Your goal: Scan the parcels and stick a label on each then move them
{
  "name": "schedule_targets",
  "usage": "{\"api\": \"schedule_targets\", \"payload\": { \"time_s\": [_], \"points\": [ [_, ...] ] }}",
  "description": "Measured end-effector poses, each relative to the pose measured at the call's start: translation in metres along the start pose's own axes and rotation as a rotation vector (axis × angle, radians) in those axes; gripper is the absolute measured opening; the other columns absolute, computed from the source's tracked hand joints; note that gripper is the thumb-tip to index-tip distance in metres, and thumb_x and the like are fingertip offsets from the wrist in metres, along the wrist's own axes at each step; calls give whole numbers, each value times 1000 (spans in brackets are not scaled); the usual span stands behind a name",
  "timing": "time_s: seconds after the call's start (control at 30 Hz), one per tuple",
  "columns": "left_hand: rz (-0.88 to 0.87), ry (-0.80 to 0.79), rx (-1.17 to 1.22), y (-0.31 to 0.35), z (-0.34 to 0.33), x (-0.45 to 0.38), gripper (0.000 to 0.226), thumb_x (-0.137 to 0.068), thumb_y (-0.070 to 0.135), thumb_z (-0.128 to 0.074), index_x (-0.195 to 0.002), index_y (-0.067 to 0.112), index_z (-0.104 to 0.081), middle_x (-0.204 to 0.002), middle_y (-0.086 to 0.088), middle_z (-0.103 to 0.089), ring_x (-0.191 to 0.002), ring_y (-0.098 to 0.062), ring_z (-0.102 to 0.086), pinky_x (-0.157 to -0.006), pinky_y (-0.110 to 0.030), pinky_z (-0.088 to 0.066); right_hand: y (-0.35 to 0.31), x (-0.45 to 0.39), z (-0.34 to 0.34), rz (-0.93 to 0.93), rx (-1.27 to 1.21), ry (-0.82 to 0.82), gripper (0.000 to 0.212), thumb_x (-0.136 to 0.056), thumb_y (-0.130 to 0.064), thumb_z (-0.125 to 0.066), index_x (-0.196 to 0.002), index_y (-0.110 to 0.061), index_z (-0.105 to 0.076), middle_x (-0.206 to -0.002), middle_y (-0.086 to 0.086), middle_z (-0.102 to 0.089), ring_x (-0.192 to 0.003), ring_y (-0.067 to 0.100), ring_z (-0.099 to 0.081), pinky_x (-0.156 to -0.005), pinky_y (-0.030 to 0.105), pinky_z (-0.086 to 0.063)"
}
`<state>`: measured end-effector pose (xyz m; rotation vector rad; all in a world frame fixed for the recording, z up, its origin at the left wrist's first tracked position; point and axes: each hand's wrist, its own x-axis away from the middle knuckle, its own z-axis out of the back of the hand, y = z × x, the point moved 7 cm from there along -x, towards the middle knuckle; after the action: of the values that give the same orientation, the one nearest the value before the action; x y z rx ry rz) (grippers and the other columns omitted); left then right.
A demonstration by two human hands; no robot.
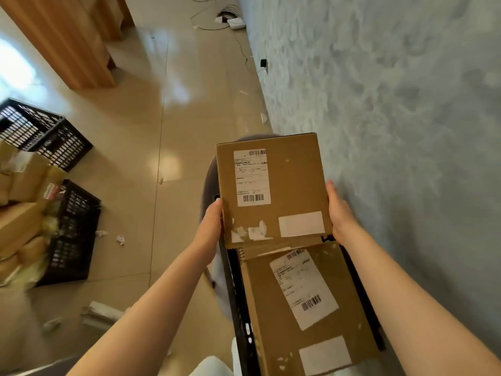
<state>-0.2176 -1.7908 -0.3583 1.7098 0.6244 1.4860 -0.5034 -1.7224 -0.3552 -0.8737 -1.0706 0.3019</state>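
Head view: move step judged in hand, left hand and right hand pressing opposite side edges of labelled parcel, fingers fairly straight, held above another parcel in black crate; next, lowering into crate.

Count of items in view

Two brown cardboard parcels at centre: one held up, one lying in a black slatted crate below it. Each parcel bears one printed white shipping label with barcodes and one blank white rectangular sticker. Three black plastic slatted crates in all: that one and two on the left floor. Two bare hands, left and right. The heaped brown parcels at far left are too blurred to count.
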Motion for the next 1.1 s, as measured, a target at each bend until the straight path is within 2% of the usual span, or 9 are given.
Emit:
{"api": "schedule_targets", "payload": {
  "time_s": [0.13, 0.27, 0.37, 0.47, 0.63, 0.77, 0.87, 0.97, 1.1],
  "points": [
    [19, -57, -41, -12, -17, -22, 46, -101, 57, -31, -123, 34, -64, -114, 7, -74, -110, -15, -68, -101, -40, -51, -1, -29, -1, 55, 97, -53, 67, -93, -64, -47, -144, -21, -45, -122, -9, -53, -118, 16, -49, -94, 33, -39],
    [74, -62, -85, -31, -25, -34, 39, -103, 51, -39, -136, 31, -46, -127, 13, -62, -111, -6, -60, -101, -31, -44, 14, -54, 4, 19, 157, -70, 68, -89, -62, -56, -139, -16, -52, -128, 1, -63, -114, 23, -59, -97, 38, -49],
    [135, -42, -110, -46, -27, -39, 63, -101, 40, -50, -156, 29, -21, -147, 4, -50, -121, -17, -58, -99, -35, -51, 29, -65, 6, -42, 191, -79, 78, -83, -70, -57, -137, -16, -53, -127, 2, -63, -114, 24, -60, -102, 45, -49],
    [153, -26, -117, -59, -26, -39, 68, -101, 30, -54, -157, 30, -17, -148, 0, -48, -118, -19, -62, -83, -27, -57, 35, -75, 8, -54, 253, -89, 93, -68, -84, -54, -135, -19, -53, -122, 0, -64, -112, 26, -61, -100, 49, -50],
    [151, 4, -112, -76, -23, -28, 70, -99, 29, -58, -157, 30, -18, -145, 1, -51, -117, -16, -61, -79, -21, -53, 29, -77, -3, -15, 317, -116, 68, -90, -64, -52, -136, -14, -49, -127, 4, -61, -112, 25, -59, -94, 39, -51],
    [123, 19, -148, -81, -21, -20, 73, -99, 31, -58, -158, 30, -15, -148, 5, -46, -122, -15, -57, -87, -25, -53, 31, -74, -6, 12, 426, -115, 68, -93, -64, -45, -138, -13, -47, -130, 5, -59, -117, 27, -57, -100, 42, -49],
    [48, 32, -226, -71, -23, -18, 66, -100, 26, -56, -155, 32, -19, -137, 11, -47, -116, -12, -56, -82, -22, -55, 37, -72, -1, 5, 470, -103, 75, -91, -70, -42, -140, -13, -47, -133, 6, -58, -120, 28, -56, -103, 47, -47],
    [12, 28, -271, -68, -26, -17, 65, -99, 29, -57, -153, 38, -21, -144, 7, -48, -124, -15, -56, -99, -41, -55, 40, -69, 7, 26, 527, -44, 82, -89, -74, -41, -142, -13, -43, -137, 8, -55, -123, 30, -54, -103, 47, -47],
    [-27, 11, -358, -63, -23, -17, 68, -98, 35, -58, -154, 37, -19, -145, 7, -50, -126, -15, -56, -103, -45, -52, 36, -63, 5, 80, 591, 29, 79, -93, -70, -37, -146, -11, -37, -142, 11, -51, -127, 33, -50, -100, 44, -44]
  ]
}}
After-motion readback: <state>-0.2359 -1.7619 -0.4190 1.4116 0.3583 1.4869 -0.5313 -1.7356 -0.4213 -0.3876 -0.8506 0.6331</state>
